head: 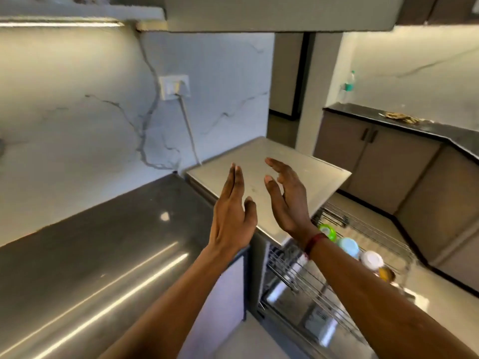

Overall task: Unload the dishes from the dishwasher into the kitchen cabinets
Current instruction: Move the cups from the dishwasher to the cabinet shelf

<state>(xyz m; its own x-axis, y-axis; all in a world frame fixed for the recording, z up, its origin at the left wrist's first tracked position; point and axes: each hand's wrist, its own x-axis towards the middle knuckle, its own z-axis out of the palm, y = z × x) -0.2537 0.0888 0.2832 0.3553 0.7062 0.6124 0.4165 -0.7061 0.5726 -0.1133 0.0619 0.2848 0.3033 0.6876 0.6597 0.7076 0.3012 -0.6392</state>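
Above the steel top of the dishwasher (298, 164), both hands are raised with palms facing each other and a gap between them. The left hand (233, 216) is released, its fingers (234, 177) straight and pressed together, thumb apart, grasping nothing. The right hand (287, 203) is released too, its fingers (277, 165) loosely bent and spread, also empty; a red band (315, 242) circles its wrist.

Below and to the right of the right fingers, a wire rack (363, 229) is pulled out from under the steel top. The dishes are in it: a green cup (327, 231) just past the wrist band, then a blue cup (348, 246), a white round piece (372, 260) and something orange (386, 273), too blurred to name. The right forearm crosses in front of the rack's near end and hides part of it. A lower rack (298, 281) shows beneath, smeared by blur.

Left of the left fingers, a dark polished counter (103, 242) meets the dishwasher's side. Beyond the fingertips a marbled wall carries a white socket (174, 86), from which a cable (189, 133) drops behind the steel top. High above the fingertips hangs the underside of an upper cabinet (272, 14). Far right of the fingers, a second dark counter (466, 138) over brown cabinet doors (375, 156) holds a clear bottle (348, 85) and some yellowish scraps (400, 117).
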